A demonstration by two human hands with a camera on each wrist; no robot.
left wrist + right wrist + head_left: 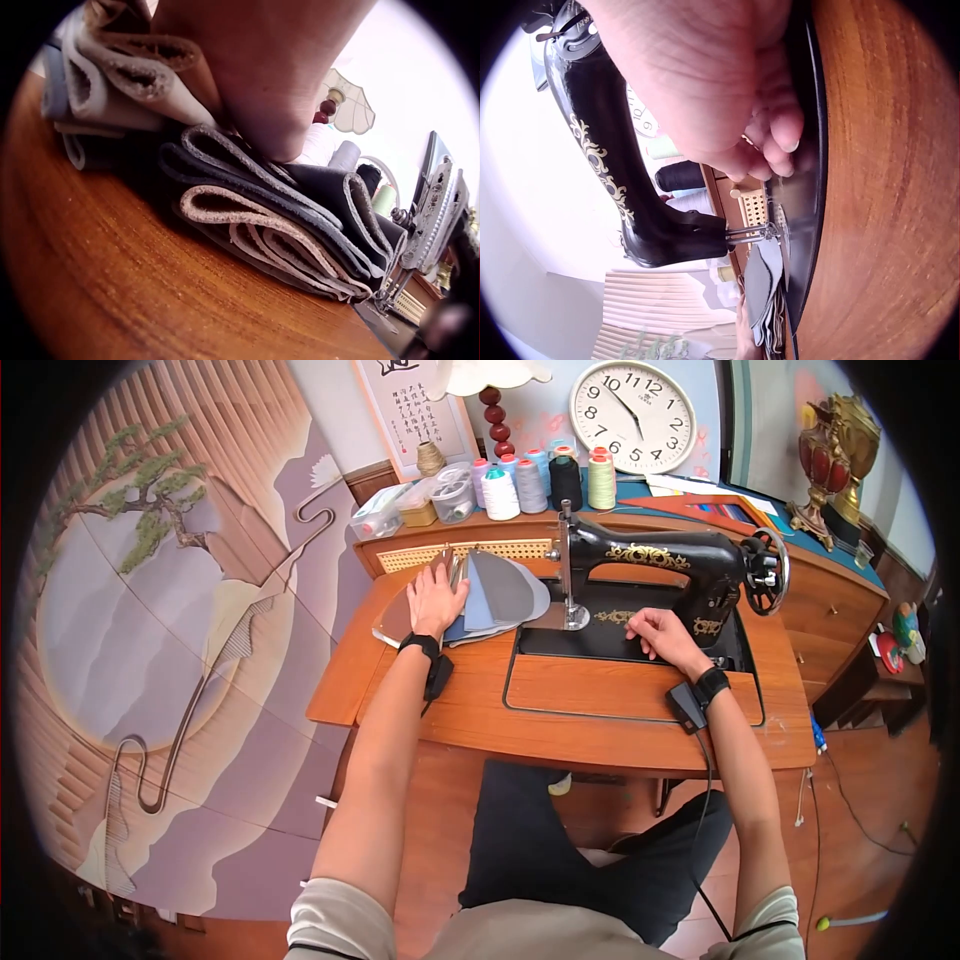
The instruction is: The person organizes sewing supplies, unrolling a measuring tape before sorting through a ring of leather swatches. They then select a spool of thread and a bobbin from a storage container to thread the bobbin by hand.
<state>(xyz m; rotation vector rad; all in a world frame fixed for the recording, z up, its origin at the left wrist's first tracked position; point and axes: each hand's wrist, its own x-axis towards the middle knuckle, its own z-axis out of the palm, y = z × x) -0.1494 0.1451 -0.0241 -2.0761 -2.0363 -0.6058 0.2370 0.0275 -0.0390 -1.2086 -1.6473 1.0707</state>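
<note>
My left hand (436, 603) lies with fingers spread on a pile of folded leather-like pieces (505, 592) in grey, blue and brown, on the left of the sewing table. In the left wrist view the heel of that hand (259, 71) presses on the stacked folds (262, 217), whose cut edges look fuzzy. My right hand (668, 638) is over the black bed of the sewing machine (640, 550), near the base of its arm. Its fingers (786, 129) are loosely curled, and no held thing shows between them.
Several thread cones (500, 495), clear plastic boxes (452, 493) and a wall clock (632, 418) stand behind the machine. The needle bar and presser foot (574, 615) are between the pile and my right hand. A cable (708, 790) hangs from the right wrist.
</note>
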